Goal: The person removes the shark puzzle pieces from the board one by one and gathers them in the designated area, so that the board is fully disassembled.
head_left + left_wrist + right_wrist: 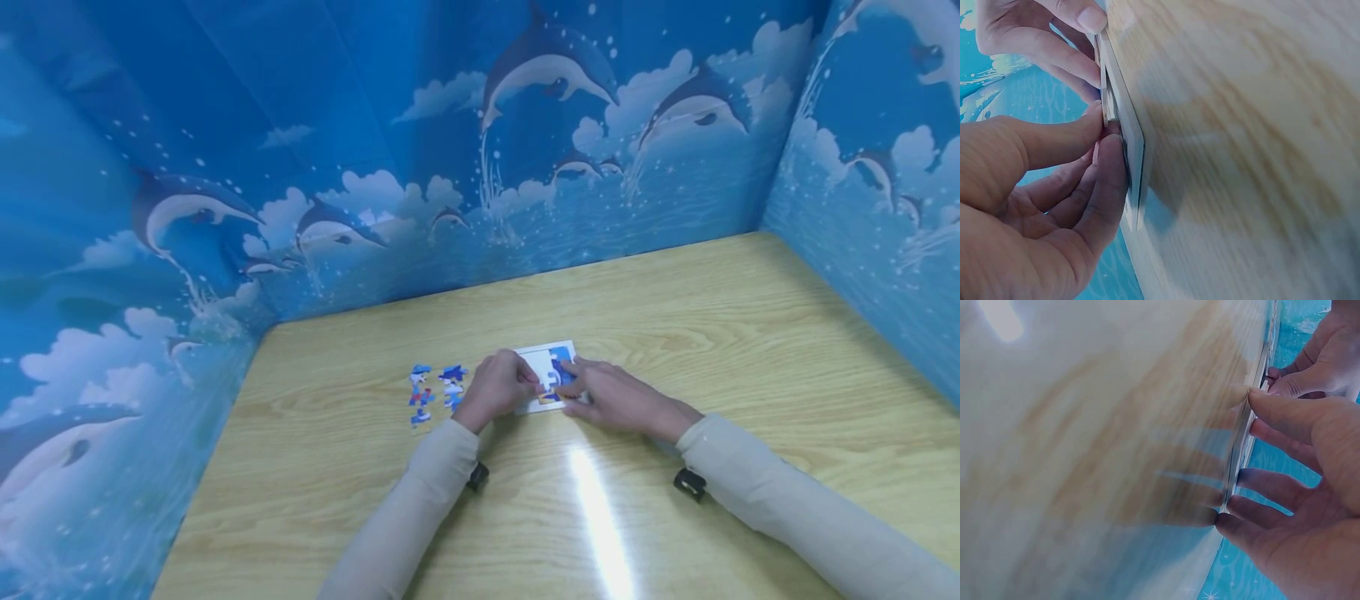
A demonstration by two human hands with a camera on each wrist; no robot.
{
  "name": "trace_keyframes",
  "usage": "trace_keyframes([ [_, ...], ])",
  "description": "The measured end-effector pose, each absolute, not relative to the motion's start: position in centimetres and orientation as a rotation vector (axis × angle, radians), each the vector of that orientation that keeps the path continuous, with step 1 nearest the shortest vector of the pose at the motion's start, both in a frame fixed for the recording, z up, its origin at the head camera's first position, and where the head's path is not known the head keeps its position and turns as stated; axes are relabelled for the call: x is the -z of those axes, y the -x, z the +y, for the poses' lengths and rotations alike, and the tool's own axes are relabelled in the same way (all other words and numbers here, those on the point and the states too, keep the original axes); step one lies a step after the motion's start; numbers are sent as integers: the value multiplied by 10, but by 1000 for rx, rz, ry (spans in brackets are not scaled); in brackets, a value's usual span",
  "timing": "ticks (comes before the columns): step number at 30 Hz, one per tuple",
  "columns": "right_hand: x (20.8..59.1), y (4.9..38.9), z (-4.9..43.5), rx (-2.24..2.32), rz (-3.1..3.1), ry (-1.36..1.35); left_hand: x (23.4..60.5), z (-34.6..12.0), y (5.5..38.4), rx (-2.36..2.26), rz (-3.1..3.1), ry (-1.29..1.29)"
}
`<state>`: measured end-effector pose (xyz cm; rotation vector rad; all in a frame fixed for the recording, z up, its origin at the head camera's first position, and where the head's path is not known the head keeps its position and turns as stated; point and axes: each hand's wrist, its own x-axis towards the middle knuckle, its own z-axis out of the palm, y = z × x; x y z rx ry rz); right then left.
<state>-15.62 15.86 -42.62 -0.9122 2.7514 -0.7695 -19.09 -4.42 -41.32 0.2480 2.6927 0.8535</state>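
A small jigsaw board [537, 362] with a white frame lies on the table, and puzzle pieces [558, 356] in blue and orange fill part of its right and near sides. Over its near middle, my left hand [498, 385] pinches a small puzzle piece [1110, 111] between thumb and forefinger; the fingers hide most of it. At the board's right side is my right hand [617, 396]. Its thumb [1285, 411] touches the near edge, while the spread fingers [1275, 482] rest along the board and cover some pieces.
Loose puzzle pieces [422, 398] lie in two columns left of the board. The wooden table [315, 467] meets a dolphin-print curtain [375, 242] at the back and sides. A black device [477, 477] sits under the left sleeve, another [689, 483] under the right.
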Motion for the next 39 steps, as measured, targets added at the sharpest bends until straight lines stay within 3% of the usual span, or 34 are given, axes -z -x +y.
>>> trace_keyframes([
  [39,427,158,163,794,2722,865,412,-56,193,-955,2624,-184],
])
